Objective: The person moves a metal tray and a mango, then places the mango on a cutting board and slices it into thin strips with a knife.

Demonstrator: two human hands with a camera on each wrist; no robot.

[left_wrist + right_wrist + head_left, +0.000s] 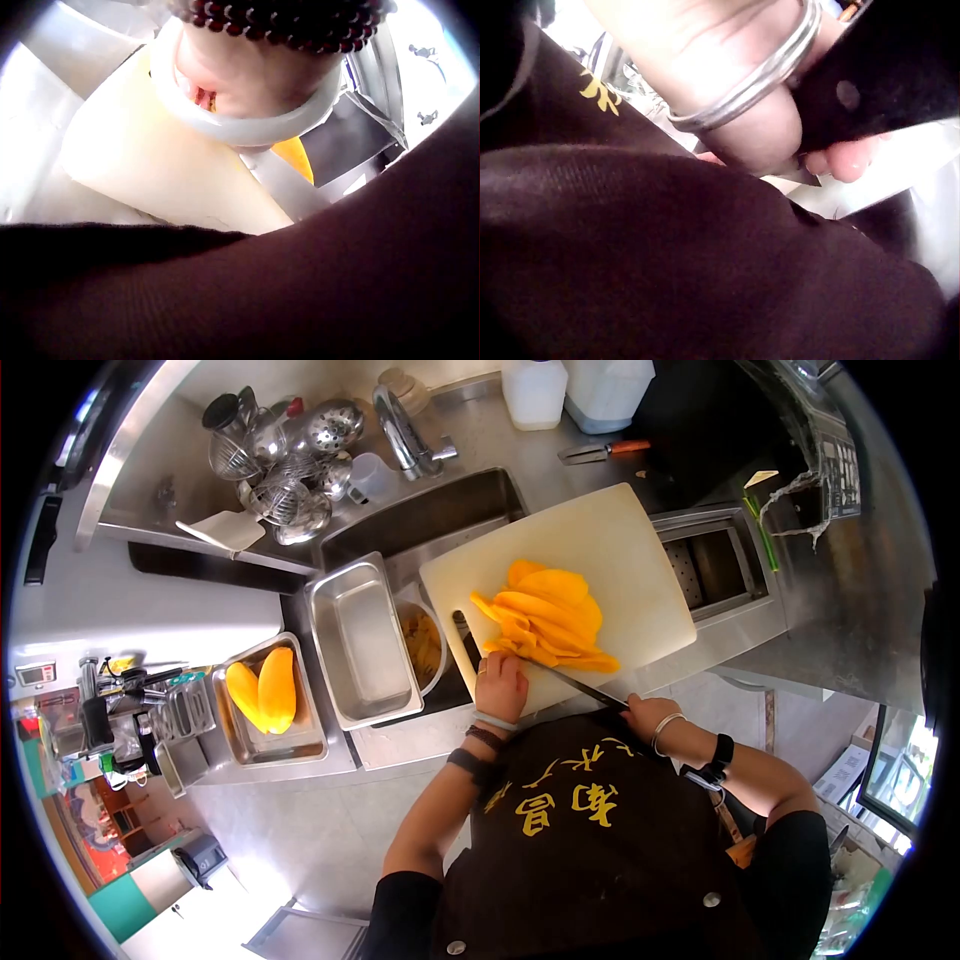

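Note:
A pile of orange mango slices (548,618) lies on a white cutting board (620,550) set over the sink. My right hand (645,712) grips the black handle (877,82) of a long knife (575,685), whose blade runs to the near edge of the pile. My left hand (500,682) rests on the board's near edge, fingers bent against the slices beside the blade. In the left wrist view only my wrist, a white bangle (247,127) and a bit of mango (296,156) show.
Left of the board stand an empty steel pan (362,640), a bowl of peelings (424,645) and a tray with two peeled mango halves (262,692). Strainers and ladles (285,460) lie behind the sink by the tap (405,430). A second knife (600,452) and jugs (575,390) are at the back.

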